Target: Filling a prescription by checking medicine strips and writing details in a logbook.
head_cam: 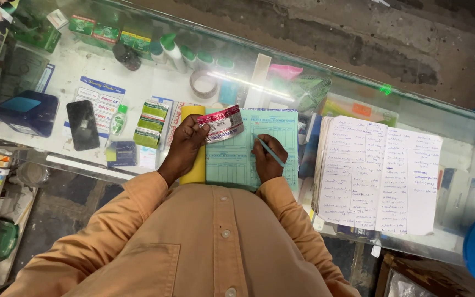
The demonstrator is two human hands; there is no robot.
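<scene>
Head view, looking down on a glass-topped display counter (358, 91). The left hand (185, 146), fingers closed, pinches a red-and-silver foil blister strip of tablets (221, 124) and holds it above the top edge of a pale green printed bill pad (243, 154), which lies at the counter's near edge. The right hand (268, 157) grips a teal pen (269, 150), its tip on the pad. An open handwritten ledger (380, 176) lies just right; a black phone (82, 124) lies well left.

Tabletop (303, 82) crowded: open ledger (377, 173) blocks right, phone (82, 124) and blue box (26, 113) block left, bottles (185, 55) line far edge. Bare strip beside tape roll (203, 83).
</scene>
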